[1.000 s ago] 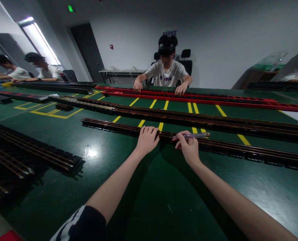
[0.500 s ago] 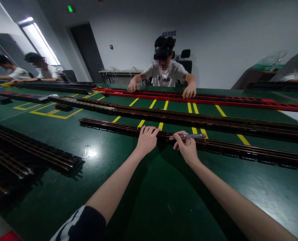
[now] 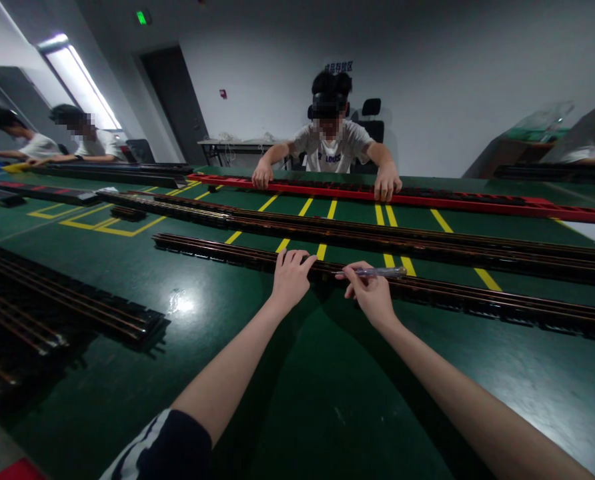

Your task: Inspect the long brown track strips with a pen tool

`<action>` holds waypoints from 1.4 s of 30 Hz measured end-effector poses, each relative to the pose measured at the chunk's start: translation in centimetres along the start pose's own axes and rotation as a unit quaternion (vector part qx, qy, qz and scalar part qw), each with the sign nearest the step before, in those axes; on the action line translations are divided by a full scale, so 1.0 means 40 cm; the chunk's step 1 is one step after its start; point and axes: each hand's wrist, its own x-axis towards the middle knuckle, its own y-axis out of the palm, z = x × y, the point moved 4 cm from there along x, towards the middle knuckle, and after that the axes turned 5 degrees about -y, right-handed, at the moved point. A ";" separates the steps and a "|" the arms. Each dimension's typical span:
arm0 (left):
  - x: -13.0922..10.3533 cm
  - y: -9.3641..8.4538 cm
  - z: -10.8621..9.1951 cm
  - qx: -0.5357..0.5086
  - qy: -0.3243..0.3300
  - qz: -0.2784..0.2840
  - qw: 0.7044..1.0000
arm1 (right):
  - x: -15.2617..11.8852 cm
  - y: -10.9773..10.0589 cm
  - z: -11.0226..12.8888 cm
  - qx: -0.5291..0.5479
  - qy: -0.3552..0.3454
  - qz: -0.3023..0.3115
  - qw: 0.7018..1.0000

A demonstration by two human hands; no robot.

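Observation:
A long, narrow black rail (image 3: 217,250) with thin copper-coloured lines lies crosswise on the green table before me. My left hand (image 3: 291,280) is on it, its fingers bent over the far edge. In my right hand (image 3: 372,297) is a slim clear pen (image 3: 385,272), pinched between thumb and fingers. Its tip points left and meets the rail close to the left hand. Whether the tip touches the surface I cannot tell.
Longer dark rails (image 3: 297,227) run parallel behind. More copper-lined rails (image 3: 77,293) are stacked at the left. Across the table a person (image 3: 335,143) has both hands on a red frame (image 3: 427,199). Yellow tape lines (image 3: 387,230) mark the tabletop.
The black rail has slid slightly to the left, and both my hands have shifted left with it. The person opposite has moved their hands farther apart along the red frame.

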 end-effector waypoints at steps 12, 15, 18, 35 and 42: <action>0.007 0.001 0.015 -0.041 -0.032 -0.009 0.999 | -0.006 -0.013 0.011 0.007 -0.007 -0.043 0.999; 0.006 -0.006 0.012 -0.054 -0.029 -0.005 0.998 | -0.006 -0.013 0.013 0.004 -0.010 -0.043 0.999; 0.005 -0.012 0.009 -0.069 -0.017 -0.002 0.997 | -0.005 -0.010 0.011 0.002 -0.011 -0.030 0.999; 0.003 0.009 0.006 -0.067 0.015 0.023 0.997 | -0.004 -0.011 0.016 -0.016 -0.018 -0.018 1.000; 0.005 0.012 0.007 -0.059 0.018 0.018 0.998 | -0.011 -0.016 0.016 0.024 0.001 -0.064 0.998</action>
